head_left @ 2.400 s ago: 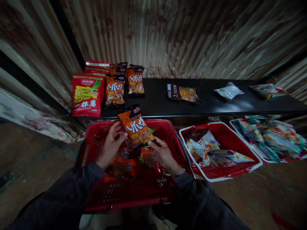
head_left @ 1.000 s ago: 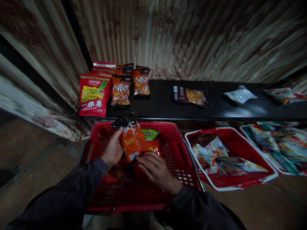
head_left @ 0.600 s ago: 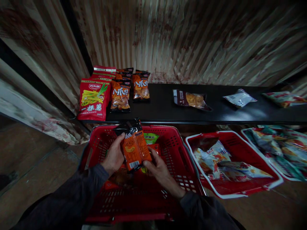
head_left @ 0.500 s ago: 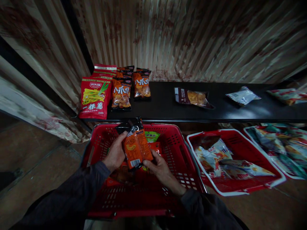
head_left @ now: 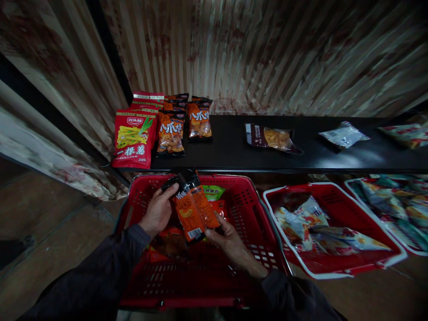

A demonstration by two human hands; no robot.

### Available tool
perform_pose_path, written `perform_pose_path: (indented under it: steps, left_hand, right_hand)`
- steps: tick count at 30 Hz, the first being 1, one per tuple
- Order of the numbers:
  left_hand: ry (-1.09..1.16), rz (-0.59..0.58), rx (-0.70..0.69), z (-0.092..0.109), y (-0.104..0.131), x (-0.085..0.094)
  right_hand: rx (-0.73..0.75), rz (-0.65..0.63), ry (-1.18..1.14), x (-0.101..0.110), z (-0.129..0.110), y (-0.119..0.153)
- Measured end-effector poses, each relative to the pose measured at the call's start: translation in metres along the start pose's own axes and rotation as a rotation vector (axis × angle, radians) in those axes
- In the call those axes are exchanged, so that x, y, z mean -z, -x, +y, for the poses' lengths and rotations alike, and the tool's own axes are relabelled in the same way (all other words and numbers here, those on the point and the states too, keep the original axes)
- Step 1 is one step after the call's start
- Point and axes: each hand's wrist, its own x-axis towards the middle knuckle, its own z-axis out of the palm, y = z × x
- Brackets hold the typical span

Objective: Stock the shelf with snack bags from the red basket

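Both hands hold an orange and black snack bag (head_left: 193,213) above a red basket (head_left: 247,209). My left hand (head_left: 158,210) grips its upper left, thumb along the black top. The lower right corner is pinched by my right hand (head_left: 236,247). The bag's printed back with a barcode faces up; a second bag may lie behind it, but I cannot tell. Inside the basket are a green packet (head_left: 213,192) and several red-orange packets (head_left: 169,244), partly hidden by the hands.
On the black shelf (head_left: 227,154) stand red bags (head_left: 133,140) and orange bags (head_left: 171,136); a brown bag (head_left: 270,137) and a white packet (head_left: 344,135) lie farther right. A white-rimmed basket (head_left: 354,272) of snack bags sits at right, another beyond it.
The view has shifted slightly, so shelf and baskets appear a little lower and farther right. My right hand has moved slightly right and down; both hands keep their hold on the bag.
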Motion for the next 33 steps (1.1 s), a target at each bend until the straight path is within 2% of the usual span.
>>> perform_pose_path:
  steps: [6, 12, 18, 25, 29, 33]
  left_hand:
    - [0.005, 0.035, -0.021, -0.001, -0.004, 0.001]
    - [-0.041, -0.058, -0.045, -0.001, -0.001, -0.003]
    - [-0.062, 0.05, -0.083, 0.002, -0.002, 0.0]
    - [-0.088, 0.101, -0.107, 0.007, -0.005, 0.003]
    - [-0.055, -0.022, -0.019, 0.011, -0.005, 0.003]
    - [-0.046, -0.177, 0.041, 0.004, -0.003, 0.008]
  right_hand:
    - [-0.005, 0.018, 0.035, 0.001, -0.001, 0.002]
    - [0.056, 0.036, 0.084, 0.004, 0.0, -0.006]
    - [0.041, -0.044, 0.045, -0.003, -0.003, -0.001]
    - [0.015, -0.068, 0.048, -0.006, -0.003, 0.002]
    - [0.002, -0.06, 0.016, -0.004, -0.005, 0.001]
    - [-0.013, -0.01, -0.082, -0.003, -0.01, -0.001]
